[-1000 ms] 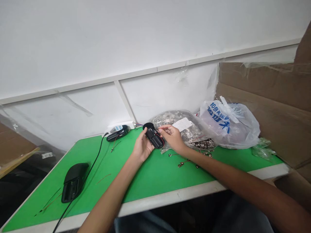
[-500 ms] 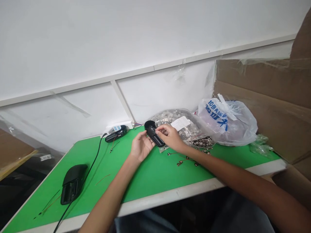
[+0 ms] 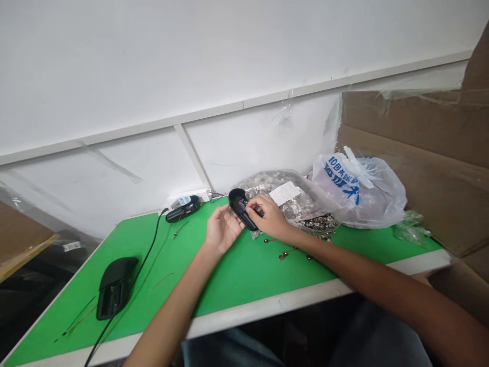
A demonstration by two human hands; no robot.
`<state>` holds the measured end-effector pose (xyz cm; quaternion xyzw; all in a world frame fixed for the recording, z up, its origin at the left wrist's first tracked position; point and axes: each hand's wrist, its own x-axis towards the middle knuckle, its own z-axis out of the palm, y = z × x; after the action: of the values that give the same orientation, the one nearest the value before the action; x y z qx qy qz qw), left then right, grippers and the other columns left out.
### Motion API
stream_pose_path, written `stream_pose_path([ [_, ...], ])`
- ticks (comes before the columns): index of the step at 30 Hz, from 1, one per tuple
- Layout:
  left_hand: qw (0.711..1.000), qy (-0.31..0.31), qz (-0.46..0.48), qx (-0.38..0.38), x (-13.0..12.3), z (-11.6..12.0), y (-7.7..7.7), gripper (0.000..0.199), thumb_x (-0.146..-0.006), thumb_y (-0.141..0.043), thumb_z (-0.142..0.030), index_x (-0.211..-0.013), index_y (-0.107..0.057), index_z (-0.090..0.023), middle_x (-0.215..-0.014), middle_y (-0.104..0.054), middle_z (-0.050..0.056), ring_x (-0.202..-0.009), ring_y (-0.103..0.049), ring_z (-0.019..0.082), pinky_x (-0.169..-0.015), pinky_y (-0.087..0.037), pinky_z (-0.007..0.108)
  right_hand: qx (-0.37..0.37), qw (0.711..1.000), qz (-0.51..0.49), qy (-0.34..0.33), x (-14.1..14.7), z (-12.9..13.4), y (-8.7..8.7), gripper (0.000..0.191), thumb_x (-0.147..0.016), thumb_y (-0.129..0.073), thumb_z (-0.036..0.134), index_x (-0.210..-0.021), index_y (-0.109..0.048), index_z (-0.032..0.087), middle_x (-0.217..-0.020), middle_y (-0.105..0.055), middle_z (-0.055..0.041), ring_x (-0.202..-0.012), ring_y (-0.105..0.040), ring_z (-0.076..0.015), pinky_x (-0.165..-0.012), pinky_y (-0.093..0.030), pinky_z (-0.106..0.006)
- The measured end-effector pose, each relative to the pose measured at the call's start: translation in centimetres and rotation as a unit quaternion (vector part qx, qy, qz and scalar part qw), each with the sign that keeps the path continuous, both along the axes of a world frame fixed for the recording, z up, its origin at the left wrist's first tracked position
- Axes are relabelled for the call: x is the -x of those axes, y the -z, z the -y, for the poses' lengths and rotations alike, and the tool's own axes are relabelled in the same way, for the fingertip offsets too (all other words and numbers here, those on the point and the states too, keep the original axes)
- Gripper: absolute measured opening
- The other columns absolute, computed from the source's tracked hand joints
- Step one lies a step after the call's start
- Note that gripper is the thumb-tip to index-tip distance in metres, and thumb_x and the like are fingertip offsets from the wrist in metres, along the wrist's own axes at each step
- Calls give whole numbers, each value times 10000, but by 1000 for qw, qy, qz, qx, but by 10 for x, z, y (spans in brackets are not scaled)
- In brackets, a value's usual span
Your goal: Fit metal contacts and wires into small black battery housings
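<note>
My left hand (image 3: pixel 221 232) is closed round the lower left side of a black plastic housing (image 3: pixel 238 203). The housing is tilted, with its hollow inner side facing up. Over its right side my right hand (image 3: pixel 269 216) is bent in a pinch, thumb and fingertips inside the hollow. A thin reddish line, perhaps a wire, shows by those fingers; what they pinch is too small to make out. Beneath the right forearm lie several small metal contacts (image 3: pixel 283 255), some on thin wires.
A clear bag of metal pieces (image 3: pixel 301 206) lies behind the hands, beside a white plastic bag (image 3: pixel 359 191). Further left are another black housing (image 3: pixel 183 209), a larger black housing (image 3: pixel 114 285) with wires, and a black cable (image 3: pixel 147 250). Cardboard (image 3: pixel 412 153) stands at right.
My right fingers have shifted slightly further over the housing, covering more of its lower part. The left hand keeps its hold, and the view has moved a little.
</note>
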<state>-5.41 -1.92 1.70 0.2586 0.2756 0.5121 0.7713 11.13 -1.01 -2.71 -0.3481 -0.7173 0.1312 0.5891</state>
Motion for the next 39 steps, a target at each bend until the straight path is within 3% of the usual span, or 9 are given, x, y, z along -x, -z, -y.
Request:
stream_pose_path([
  [9,1000,17,15,-17,3,0,2,333,-946,-511,-403,-1031,-674,-125,-943,-740,147,-848,-717,223,-791,-613,334,3,1000,2,-7,-2,2,0,74,-951,-579,190,-907,-621,232,-899,-642,-33,-848,-629,-196,-752,-497,-339],
  [17,999,23,5,-22,5,-1,4,335,-946,-536,-427,-1024,-678,-133,-954,-740,143,-851,-715,226,-825,-616,351,9,1000,4,-2,-2,3,0,71,-948,-585,194,-901,-615,239,-898,-648,-30,-844,-626,-196,-756,-507,-342],
  [23,1000,16,13,-13,3,1,2,403,-992,-450,-443,-1026,-690,-121,-937,-744,150,-841,-725,225,-806,-621,344,-8,1000,16,2,-1,1,2,78,-943,-583,184,-891,-612,234,-886,-641,-33,-835,-626,-197,-731,-497,-333],
  [39,1000,16,8,-18,3,3,-1,394,-1010,-428,-440,-1032,-677,-135,-919,-741,138,-814,-718,218,-796,-615,332,-96,980,173,16,-9,3,0,146,-1066,-447,215,-1015,-584,218,-997,-652,-105,-967,-622,-249,-871,-531,-407],
])
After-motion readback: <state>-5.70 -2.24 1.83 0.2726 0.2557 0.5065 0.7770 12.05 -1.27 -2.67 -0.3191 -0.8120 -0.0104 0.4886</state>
